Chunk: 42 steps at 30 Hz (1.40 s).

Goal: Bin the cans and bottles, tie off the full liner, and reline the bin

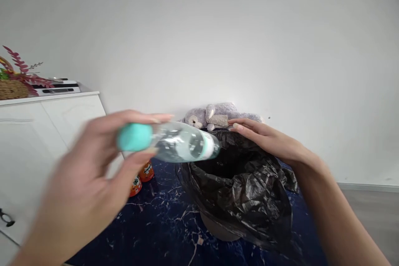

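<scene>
A clear plastic bottle (179,141) with a turquoise cap is in my left hand (106,162), gripped near the cap between thumb and fingers. It lies almost level, its base pointing right over the near-left part of a black garbage bag (249,191). Motion smears the left hand and the bottle. The bag lines a bin (221,228), of which only the lower side shows, and its mouth gapes upward. At the bag's far rim rests my right hand (264,135), its fingers stretched out; some fingertips are hidden.
Orange cans (146,172) stand left of the bin, partly behind my left hand. A grey plush toy (218,115) lies against the wall. The tabletop (162,224) is dark blue with white veins. On the left, a white cabinet (62,116) carries a wicker basket (12,89).
</scene>
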Each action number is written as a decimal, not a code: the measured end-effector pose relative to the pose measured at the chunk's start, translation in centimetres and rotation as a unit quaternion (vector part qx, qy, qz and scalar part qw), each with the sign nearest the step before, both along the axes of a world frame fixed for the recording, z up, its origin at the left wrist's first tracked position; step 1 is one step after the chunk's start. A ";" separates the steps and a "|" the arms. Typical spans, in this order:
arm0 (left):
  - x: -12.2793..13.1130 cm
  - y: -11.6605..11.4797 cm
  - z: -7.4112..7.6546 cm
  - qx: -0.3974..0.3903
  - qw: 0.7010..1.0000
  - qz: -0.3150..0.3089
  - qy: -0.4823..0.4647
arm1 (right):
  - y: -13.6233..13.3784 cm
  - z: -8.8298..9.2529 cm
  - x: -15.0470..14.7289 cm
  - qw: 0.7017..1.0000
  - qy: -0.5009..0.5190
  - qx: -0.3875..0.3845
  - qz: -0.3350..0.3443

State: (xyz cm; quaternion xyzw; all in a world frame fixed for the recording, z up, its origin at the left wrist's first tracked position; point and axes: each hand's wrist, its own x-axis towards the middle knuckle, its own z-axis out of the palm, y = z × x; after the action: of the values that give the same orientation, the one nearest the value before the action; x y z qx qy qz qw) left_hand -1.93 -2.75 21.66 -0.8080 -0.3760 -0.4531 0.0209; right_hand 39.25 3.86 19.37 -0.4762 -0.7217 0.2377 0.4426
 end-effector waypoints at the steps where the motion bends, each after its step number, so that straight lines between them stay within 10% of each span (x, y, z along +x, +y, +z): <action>1: 3.9 0.9 1.2 0.009 0.999 -0.032 0.004 | 0.0 0.0 0.0 1.000 0.004 0.007 -0.002; 6: 13.4 4.2 3.6 -0.125 0.973 -0.118 0.155 | 0.9 -0.2 -0.3 0.999 -0.050 0.006 -0.003; 18: 11.2 6.4 2.0 -0.171 0.967 -0.077 0.173 | 1.6 -0.7 -0.2 0.993 -0.116 0.018 -0.020; 25: 5.3 9.0 0.7 -0.114 0.978 0.129 0.120 | 1.5 -0.6 -0.4 0.990 -0.135 0.007 -0.028; 32: -5.8 16.7 -6.5 -0.245 0.885 0.291 0.268 | 1.8 -1.3 -0.2 0.990 -0.135 -0.015 -0.033; 37: -7.2 16.5 -10.1 -0.277 0.864 0.313 0.279 | 1.9 -1.5 0.0 0.989 -0.141 -0.028 -0.034; 42: -7.2 14.8 -10.7 -0.285 0.842 0.353 0.293 | 1.8 -1.3 0.0 0.987 -0.150 -0.044 -0.032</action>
State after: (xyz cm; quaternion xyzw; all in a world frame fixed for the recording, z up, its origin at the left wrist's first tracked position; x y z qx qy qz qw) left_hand -9.15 12.03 11.00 -0.6860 -0.7246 -0.0302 0.0578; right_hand 39.29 5.66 18.07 -0.5483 -0.7532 0.1811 0.3151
